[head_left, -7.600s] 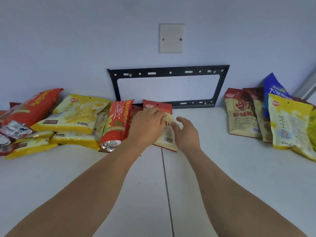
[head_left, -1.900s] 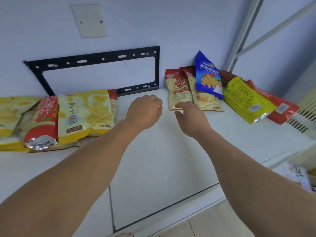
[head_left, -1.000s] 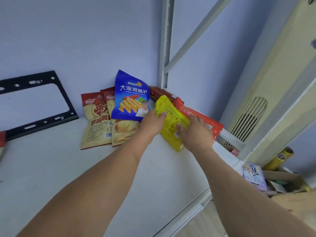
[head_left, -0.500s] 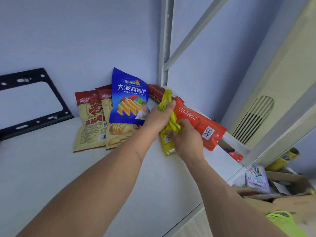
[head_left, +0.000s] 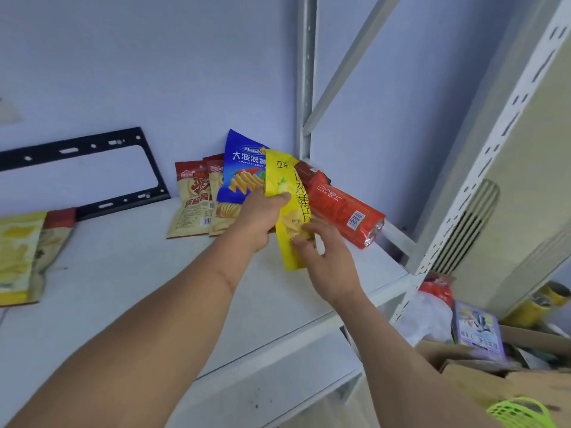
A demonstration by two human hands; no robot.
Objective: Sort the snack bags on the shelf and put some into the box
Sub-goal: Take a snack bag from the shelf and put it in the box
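Both hands are engaged with one yellow snack bag (head_left: 289, 211), held upright above the shelf (head_left: 129, 273): it is gripped by the left hand (head_left: 262, 217), while the right hand (head_left: 324, 257), fingers spread, is pressed against its lower part.

The yellow snack bag (head_left: 287, 193) hides part of the blue bag (head_left: 242, 171) and the top of the red bag (head_left: 341, 208). At the lower right, the cardboard box (head_left: 482, 381) runs off the frame, and a blurry green thing (head_left: 517, 412), maybe a basket, is cut off too.
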